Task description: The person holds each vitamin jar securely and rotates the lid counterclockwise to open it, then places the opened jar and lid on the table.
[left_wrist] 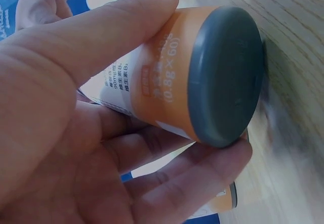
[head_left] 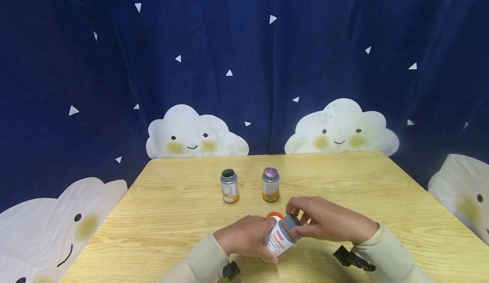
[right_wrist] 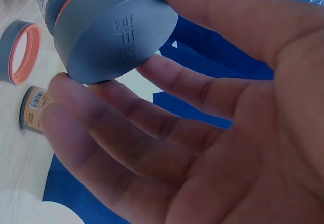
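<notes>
My left hand (head_left: 250,236) grips the body of a tilted supplement bottle (head_left: 278,241), white and orange with a grey base (left_wrist: 228,77). My right hand (head_left: 332,219) holds the bottle's grey screw cap (head_left: 292,225) between thumb and fingers. In the right wrist view the cap (right_wrist: 121,36) is seated at the bottle's neck, with an orange ring showing along its edge. Just behind the held bottle, a loose cap with an orange inside (head_left: 274,215) lies on the table, partly hidden by the left hand.
Farther back on the wooden table (head_left: 183,223) stand two similar bottles without caps. The left bottle (head_left: 229,187) has a dark open mouth; the right bottle (head_left: 271,186) carries a purple foil seal. Behind the table hangs a blue curtain (head_left: 244,41) with clouds.
</notes>
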`<state>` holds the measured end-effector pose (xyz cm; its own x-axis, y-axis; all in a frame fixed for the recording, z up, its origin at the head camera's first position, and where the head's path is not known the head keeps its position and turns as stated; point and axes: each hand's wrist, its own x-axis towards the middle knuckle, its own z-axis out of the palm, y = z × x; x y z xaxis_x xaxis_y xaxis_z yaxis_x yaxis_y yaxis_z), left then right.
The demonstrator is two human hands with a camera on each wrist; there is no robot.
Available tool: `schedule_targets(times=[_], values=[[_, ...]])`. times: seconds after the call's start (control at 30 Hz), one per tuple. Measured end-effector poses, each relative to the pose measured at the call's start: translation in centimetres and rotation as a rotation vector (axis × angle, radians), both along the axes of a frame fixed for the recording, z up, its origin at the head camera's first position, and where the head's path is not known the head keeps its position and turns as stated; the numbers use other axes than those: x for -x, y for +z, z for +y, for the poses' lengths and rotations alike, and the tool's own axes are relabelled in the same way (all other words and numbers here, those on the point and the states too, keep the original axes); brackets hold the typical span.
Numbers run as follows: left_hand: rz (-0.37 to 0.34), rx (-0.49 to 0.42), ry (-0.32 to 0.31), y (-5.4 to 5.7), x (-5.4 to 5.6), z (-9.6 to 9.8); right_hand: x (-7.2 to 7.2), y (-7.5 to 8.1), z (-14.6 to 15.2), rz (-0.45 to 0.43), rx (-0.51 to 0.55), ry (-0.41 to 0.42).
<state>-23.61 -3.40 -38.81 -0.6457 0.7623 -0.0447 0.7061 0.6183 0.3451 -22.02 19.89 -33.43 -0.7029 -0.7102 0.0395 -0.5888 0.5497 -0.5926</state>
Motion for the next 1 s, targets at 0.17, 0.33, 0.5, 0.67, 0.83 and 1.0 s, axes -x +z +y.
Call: schedule_targets(times=[0.17, 0.33, 0.5, 0.67, 0.83, 1.0], values=[[-0.033, -0.012, 0.002, 0.1, 0.1, -0.1, -0.1, 0.0, 0.1, 0.029, -0.004, 0.009], [-0.056, -0.016, 0.005, 0.3, 0.1, -0.1, -0.1, 0.0, 0.2, 0.082, -0.015, 0.031], [-0.064, -0.016, 0.008, 0.3, 0.2, -0.2, -0.3, 0.1, 0.1, 0.141, -0.013, 0.059], [-0.098, -0.029, -0.001, 0.1, 0.5, -0.3, -0.5, 0.3, 0.1, 0.23, 0.002, 0.068], [-0.129, -0.044, -0.014, -0.1, 0.8, -0.5, -0.6, 0.4, 0.1, 0.228, 0.016, 0.044], [-0.155, -0.06, -0.036, -0.1, 1.1, -0.8, -0.6, 0.5, 0.1, 0.223, 0.015, 0.001]])
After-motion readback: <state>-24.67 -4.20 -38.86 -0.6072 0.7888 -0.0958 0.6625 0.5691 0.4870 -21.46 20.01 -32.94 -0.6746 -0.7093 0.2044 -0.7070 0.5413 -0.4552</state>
